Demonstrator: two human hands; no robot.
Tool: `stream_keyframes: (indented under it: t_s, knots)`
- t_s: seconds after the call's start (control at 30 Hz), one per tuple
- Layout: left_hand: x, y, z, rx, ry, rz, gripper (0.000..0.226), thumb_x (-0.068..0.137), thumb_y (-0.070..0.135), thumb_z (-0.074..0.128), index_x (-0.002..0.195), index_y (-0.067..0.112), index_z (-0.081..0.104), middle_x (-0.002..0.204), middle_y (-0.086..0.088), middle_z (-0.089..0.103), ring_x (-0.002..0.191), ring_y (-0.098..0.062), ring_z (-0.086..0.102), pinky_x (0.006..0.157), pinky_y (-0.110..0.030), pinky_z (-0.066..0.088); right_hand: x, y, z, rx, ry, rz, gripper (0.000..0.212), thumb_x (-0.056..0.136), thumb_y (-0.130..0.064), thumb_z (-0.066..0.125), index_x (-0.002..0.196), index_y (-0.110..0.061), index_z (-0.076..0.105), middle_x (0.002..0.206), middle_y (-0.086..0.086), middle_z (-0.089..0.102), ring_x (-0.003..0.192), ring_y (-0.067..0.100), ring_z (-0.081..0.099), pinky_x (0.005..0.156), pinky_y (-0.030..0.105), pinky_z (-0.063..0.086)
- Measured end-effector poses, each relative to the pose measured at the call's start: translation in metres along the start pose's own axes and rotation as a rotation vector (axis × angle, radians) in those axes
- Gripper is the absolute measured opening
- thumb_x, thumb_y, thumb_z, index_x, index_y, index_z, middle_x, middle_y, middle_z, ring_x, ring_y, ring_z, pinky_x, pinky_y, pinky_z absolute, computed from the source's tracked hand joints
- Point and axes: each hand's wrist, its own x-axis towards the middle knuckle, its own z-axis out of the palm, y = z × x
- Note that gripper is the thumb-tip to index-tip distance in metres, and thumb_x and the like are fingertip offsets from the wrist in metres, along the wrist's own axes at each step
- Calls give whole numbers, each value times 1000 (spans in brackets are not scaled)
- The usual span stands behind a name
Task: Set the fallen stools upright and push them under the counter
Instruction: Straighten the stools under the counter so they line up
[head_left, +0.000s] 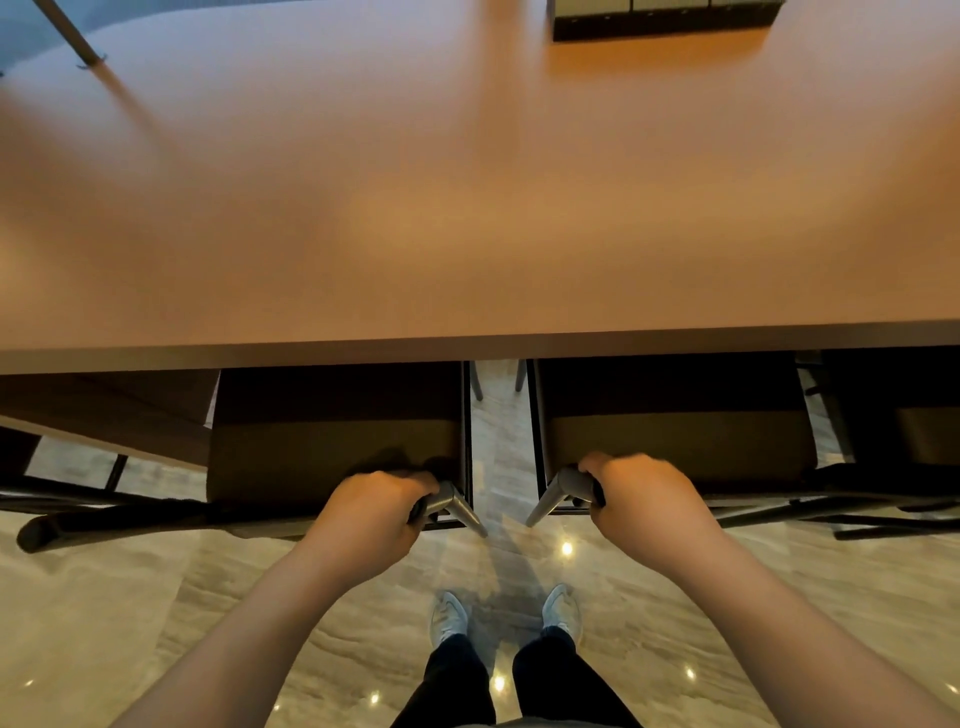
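Two dark-seated stools stand upright side by side, their seats partly tucked beneath the brown counter (467, 208). My left hand (374, 506) is closed around the grey back corner of the left stool (332, 441). The matching grey corner of the right stool (675, 436) is gripped by my right hand (644, 493). A narrow gap of floor runs between the two seats. The far halves of both seats are hidden under the counter edge.
A third stool (919, 431) sits at the far right under the counter. A dark box (660, 21) rests on the counter's far side. Dark frame bars (104, 514) lie low at the left. Glossy marble floor (156, 623) and my feet are below.
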Motion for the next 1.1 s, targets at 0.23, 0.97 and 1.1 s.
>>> stream_keyframes:
  t_s: [0.23,0.97,1.1]
  knots:
    - [28,16,-5,56,-4,64,24,88,24,60,110,31,57,84,3,64,71,-20,58,63,-36,52,0,-1,3,31,15,12,33,81,-10,59,109,-28,58,75,-5,62,59,15,56,43,24,36]
    - [-98,-187,-23,250,104,-330,25,73,29,83,96,31,73,83,7,71,73,-19,67,53,-27,45,40,-148,1,-86,-138,-265,37,95,-14,54,131,-22,56,139,7,48,115,31,53,88,40,50]
    - [-108,-205,-20,322,211,-310,26,58,27,94,71,15,75,68,-8,72,77,-35,71,68,-49,54,48,-161,3,-179,-159,-269,39,95,-15,55,133,-23,55,142,5,47,116,30,53,85,40,51]
